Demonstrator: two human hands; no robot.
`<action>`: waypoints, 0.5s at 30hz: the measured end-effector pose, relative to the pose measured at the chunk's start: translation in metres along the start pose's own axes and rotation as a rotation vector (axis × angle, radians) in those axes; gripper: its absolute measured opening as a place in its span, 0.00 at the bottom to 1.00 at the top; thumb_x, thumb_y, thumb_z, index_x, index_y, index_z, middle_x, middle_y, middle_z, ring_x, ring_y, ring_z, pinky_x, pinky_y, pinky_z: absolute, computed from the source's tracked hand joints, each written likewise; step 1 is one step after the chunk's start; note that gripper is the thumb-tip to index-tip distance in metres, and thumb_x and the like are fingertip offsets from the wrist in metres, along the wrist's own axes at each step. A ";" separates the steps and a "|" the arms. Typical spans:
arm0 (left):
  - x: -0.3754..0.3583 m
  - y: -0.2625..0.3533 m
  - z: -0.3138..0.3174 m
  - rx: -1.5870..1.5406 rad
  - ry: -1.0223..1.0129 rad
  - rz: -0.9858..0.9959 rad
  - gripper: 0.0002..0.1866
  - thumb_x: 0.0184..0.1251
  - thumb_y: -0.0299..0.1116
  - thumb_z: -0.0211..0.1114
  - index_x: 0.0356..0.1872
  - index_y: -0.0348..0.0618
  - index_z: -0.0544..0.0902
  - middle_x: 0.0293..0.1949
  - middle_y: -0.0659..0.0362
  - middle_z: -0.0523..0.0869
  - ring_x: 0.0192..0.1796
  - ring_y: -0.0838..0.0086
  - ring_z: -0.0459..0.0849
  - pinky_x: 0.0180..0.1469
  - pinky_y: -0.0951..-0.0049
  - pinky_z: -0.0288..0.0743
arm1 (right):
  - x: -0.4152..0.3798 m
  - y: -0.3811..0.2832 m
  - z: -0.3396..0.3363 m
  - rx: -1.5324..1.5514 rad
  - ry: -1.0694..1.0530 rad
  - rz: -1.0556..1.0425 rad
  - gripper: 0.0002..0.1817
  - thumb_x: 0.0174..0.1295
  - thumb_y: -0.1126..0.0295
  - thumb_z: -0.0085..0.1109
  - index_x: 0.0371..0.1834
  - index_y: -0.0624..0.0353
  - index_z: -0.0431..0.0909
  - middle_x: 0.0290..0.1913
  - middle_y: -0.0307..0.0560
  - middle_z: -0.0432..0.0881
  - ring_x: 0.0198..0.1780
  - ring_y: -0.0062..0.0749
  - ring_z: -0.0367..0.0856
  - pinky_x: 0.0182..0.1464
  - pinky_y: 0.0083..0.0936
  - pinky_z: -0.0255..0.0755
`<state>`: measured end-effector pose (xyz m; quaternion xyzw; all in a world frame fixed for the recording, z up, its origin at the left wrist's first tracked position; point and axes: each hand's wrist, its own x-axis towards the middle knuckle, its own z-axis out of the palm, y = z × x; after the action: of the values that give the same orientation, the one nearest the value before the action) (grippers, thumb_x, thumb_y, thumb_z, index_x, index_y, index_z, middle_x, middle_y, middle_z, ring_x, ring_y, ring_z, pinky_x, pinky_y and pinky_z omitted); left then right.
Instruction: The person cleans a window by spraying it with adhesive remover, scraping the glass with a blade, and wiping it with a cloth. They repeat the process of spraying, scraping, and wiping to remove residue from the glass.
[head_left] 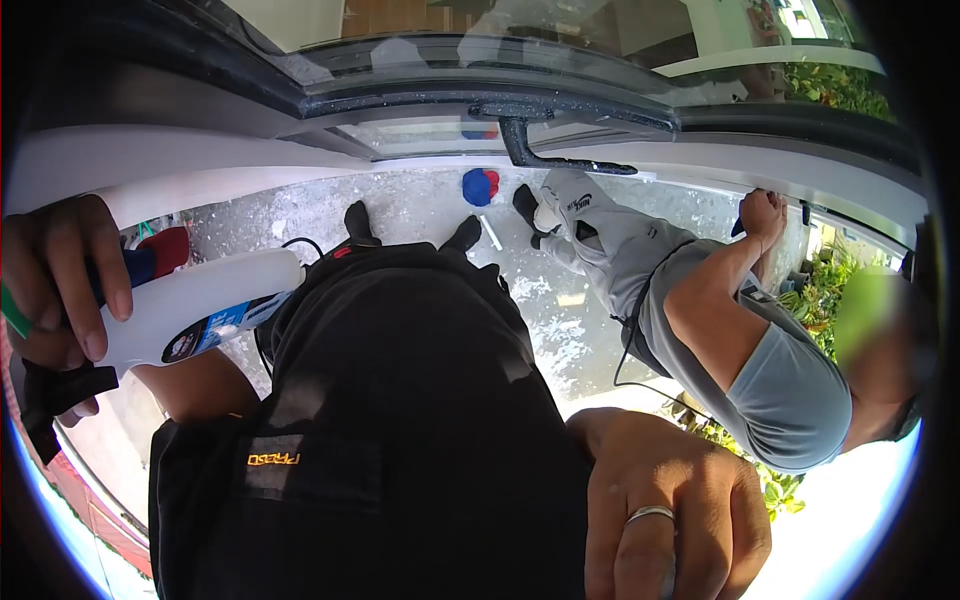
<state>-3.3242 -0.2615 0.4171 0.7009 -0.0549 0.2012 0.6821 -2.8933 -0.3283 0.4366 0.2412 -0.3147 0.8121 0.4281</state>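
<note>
My left hand (60, 270) is wrapped round the neck of a white spray bottle (200, 300) with a black trigger head and a blue label, tipped on its side. Something blue and red, perhaps a cloth (163, 252), shows just behind the bottle and my fingers. A ring sits on my right hand (675, 505), which is low on the right, close to my black shirt. Its fingers are curled, and whatever they may hold is hidden. Above my feet stands a dark-framed glass window (400, 100) with a black handle (520, 140).
At right, a person in a grey shirt (700, 300) has a hand (763, 215) by the window frame, with something dark beneath it. On the white-spotted floor (420, 200) lie a blue-and-red item (480, 187) and a white strip (491, 232). Plants (825, 300) grow beyond the person.
</note>
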 end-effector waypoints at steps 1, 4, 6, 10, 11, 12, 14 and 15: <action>-0.001 0.001 -0.002 0.006 0.007 -0.023 0.24 0.41 0.22 0.79 0.41 0.46 0.78 0.41 0.55 0.88 0.47 0.67 0.88 0.52 0.71 0.84 | -0.002 -0.009 0.006 -0.062 0.025 0.032 0.04 0.68 0.74 0.56 0.36 0.61 0.79 0.42 0.49 0.85 0.40 0.39 0.85 0.39 0.28 0.82; 0.008 0.012 0.013 0.085 0.223 -0.053 0.22 0.40 0.19 0.78 0.37 0.47 0.78 0.40 0.56 0.88 0.47 0.66 0.88 0.50 0.71 0.85 | -0.026 -0.013 0.011 0.004 -0.007 -0.091 0.03 0.67 0.76 0.59 0.36 0.65 0.78 0.43 0.53 0.84 0.40 0.46 0.84 0.38 0.32 0.82; 0.013 0.006 0.021 0.102 0.317 0.019 0.17 0.42 0.20 0.77 0.30 0.47 0.78 0.38 0.58 0.85 0.46 0.68 0.88 0.50 0.70 0.85 | -0.031 -0.026 0.012 -0.082 0.017 -0.116 0.01 0.63 0.75 0.65 0.34 0.59 0.82 0.48 0.47 0.85 0.43 0.36 0.85 0.40 0.25 0.82; 0.026 -0.011 0.031 0.194 0.422 0.257 0.13 0.44 0.22 0.75 0.15 0.46 0.76 0.34 0.62 0.77 0.43 0.71 0.88 0.47 0.71 0.85 | -0.036 -0.028 0.018 -0.260 0.064 -0.178 0.03 0.60 0.75 0.68 0.31 0.57 0.83 0.49 0.44 0.85 0.43 0.32 0.84 0.43 0.23 0.81; 0.033 -0.012 0.037 0.231 0.500 0.243 0.13 0.44 0.25 0.76 0.15 0.46 0.76 0.35 0.62 0.76 0.41 0.72 0.87 0.46 0.73 0.84 | -0.037 -0.035 0.012 -0.218 0.003 -0.116 0.02 0.60 0.76 0.68 0.31 0.58 0.84 0.48 0.43 0.86 0.43 0.32 0.83 0.44 0.24 0.80; 0.042 -0.013 0.046 0.275 0.581 0.228 0.13 0.43 0.27 0.77 0.16 0.46 0.76 0.35 0.62 0.74 0.38 0.73 0.86 0.44 0.74 0.84 | -0.036 -0.039 0.003 -0.265 -0.066 -0.136 0.02 0.59 0.76 0.68 0.31 0.58 0.84 0.47 0.43 0.86 0.44 0.31 0.83 0.44 0.24 0.80; 0.054 -0.016 0.062 0.363 0.746 0.236 0.15 0.41 0.32 0.78 0.17 0.45 0.76 0.35 0.62 0.72 0.33 0.75 0.82 0.41 0.76 0.82 | -0.038 -0.045 -0.008 -0.325 -0.163 -0.133 0.02 0.60 0.77 0.67 0.32 0.60 0.83 0.46 0.46 0.85 0.43 0.34 0.83 0.42 0.25 0.80; 0.058 -0.022 0.069 0.406 0.828 0.260 0.16 0.39 0.34 0.79 0.17 0.45 0.75 0.35 0.62 0.71 0.31 0.76 0.80 0.40 0.78 0.81 | -0.043 -0.047 -0.011 -0.339 -0.192 -0.107 0.02 0.62 0.77 0.65 0.34 0.62 0.82 0.44 0.49 0.85 0.43 0.37 0.83 0.40 0.27 0.80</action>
<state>-3.2489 -0.3159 0.4179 0.6683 0.1745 0.5536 0.4653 -2.8324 -0.3236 0.4152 0.2586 -0.4730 0.6968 0.4732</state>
